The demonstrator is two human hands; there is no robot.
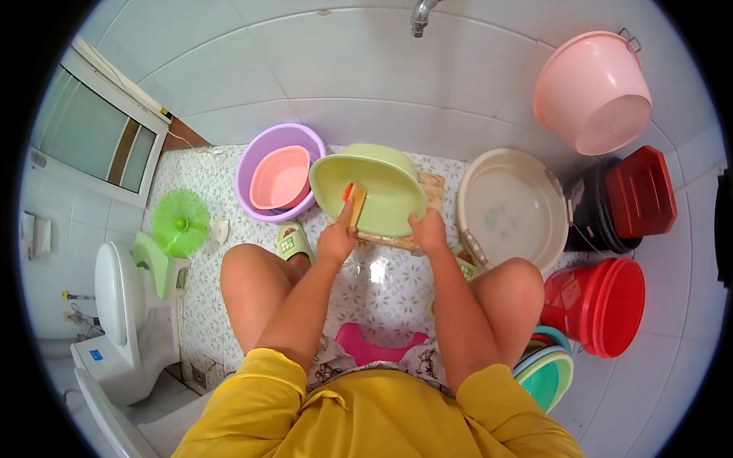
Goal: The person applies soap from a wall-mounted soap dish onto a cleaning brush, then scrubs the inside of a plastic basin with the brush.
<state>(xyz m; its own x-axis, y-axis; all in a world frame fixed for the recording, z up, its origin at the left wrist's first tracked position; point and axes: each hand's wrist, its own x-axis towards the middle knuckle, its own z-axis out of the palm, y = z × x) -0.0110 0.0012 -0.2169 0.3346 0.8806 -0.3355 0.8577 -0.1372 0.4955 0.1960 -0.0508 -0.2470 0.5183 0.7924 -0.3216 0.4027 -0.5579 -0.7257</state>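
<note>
A pale green basin is tipped on its side in front of me, its open inside turned toward me. My left hand is closed on a wooden scrubbing brush with red-orange bristles, which overlaps the inside of the basin. With fingers wrapped over the near right edge, my right hand grips the basin. Under and behind the basin lies a wooden board on the patterned floor. My feet, in green slippers, are either side of it.
Left of the basin, a pink basin sits inside a purple one. A large beige tub stands right, beside red buckets. A pink bucket hangs on the wall, and a tap juts out above. The toilet is at left.
</note>
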